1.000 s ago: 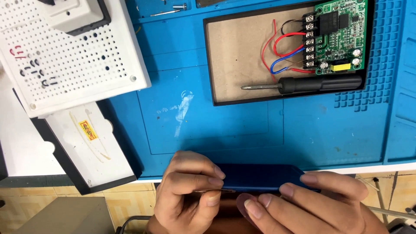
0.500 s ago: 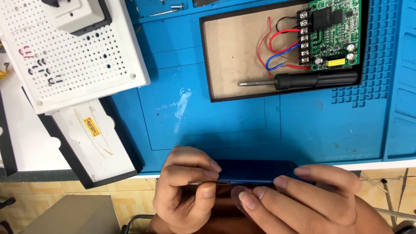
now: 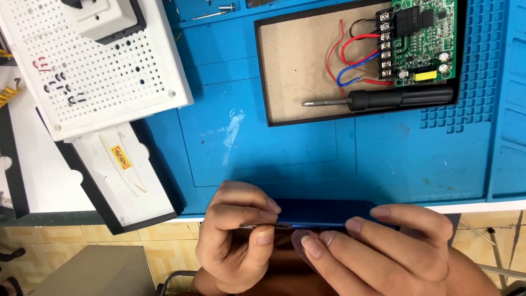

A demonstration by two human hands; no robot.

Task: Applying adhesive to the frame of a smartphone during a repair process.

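Both hands grip: should the thin metal pick (image 3: 257, 225) pinched in the left hand (image 3: 233, 244) slip, the flat blue slab-shaped device (image 3: 323, 212) steadied by the right hand (image 3: 383, 246) could be gouged.

The left hand (image 3: 233, 241) pinches a thin metal tool (image 3: 257, 226) against a flat blue slab-shaped device (image 3: 320, 212) that the right hand (image 3: 383, 246) steadies.

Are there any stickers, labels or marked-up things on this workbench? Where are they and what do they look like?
Sticker: small yellow rectangle with red marks, on the white tray at lower left.
Handwritten marks: red and black scribbles on the white perforated board's left part.
Yellow component: small block on the green circuit board, top right; no label readable.
No screens or packages in view.
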